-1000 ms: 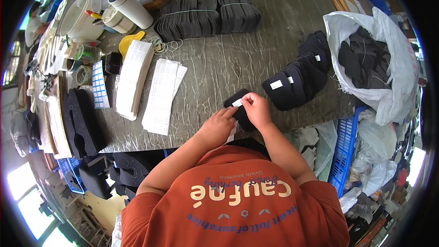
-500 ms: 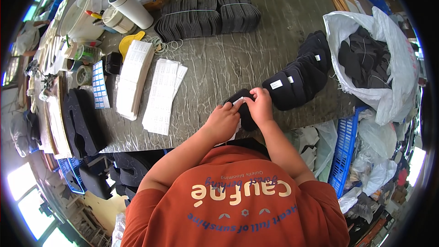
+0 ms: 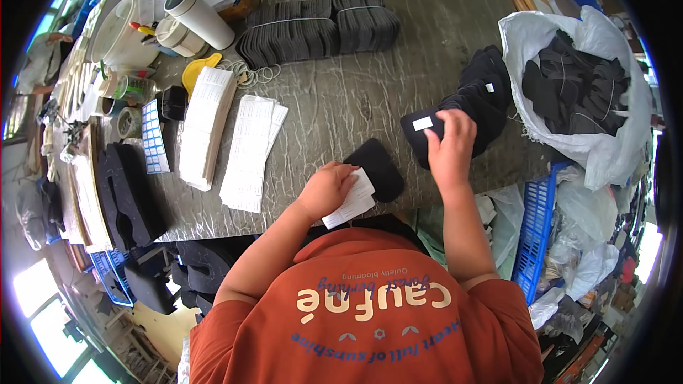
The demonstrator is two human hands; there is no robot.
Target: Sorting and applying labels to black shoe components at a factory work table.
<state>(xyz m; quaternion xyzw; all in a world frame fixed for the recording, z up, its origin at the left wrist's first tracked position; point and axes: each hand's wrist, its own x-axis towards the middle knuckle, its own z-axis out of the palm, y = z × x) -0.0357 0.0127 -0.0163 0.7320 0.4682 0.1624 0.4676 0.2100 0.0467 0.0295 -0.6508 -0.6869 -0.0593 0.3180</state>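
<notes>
My left hand [image 3: 327, 190] is closed on white label strips [image 3: 354, 199], which stick out below its fingers. Partly under the strips lies a plain black pad [image 3: 379, 171] with rounded corners, close to the table's front edge. Further right, my right hand [image 3: 455, 146] grips a black pad [image 3: 415, 139] that bears a small white label [image 3: 422, 124]. Its thumb rests beside that label, while the other fingers curl over the pad's far side. This pad lies against a fanned row of black pads [image 3: 484, 110], partly hidden by the hand.
Two tied bundles of black pads [image 3: 316, 28] lie at the back. On the left are label stacks [image 3: 206, 128], loose label sheets [image 3: 249, 153], a white tumbler [image 3: 199, 16] and black foam pieces [image 3: 129, 195]. A white sack [image 3: 516, 32] of black pieces and a blue crate [image 3: 533, 235] stand right.
My right hand has moved right and away from my left hand, to the labelled pad at the row. My left hand has shifted slightly left and down, showing more of the label strips.
</notes>
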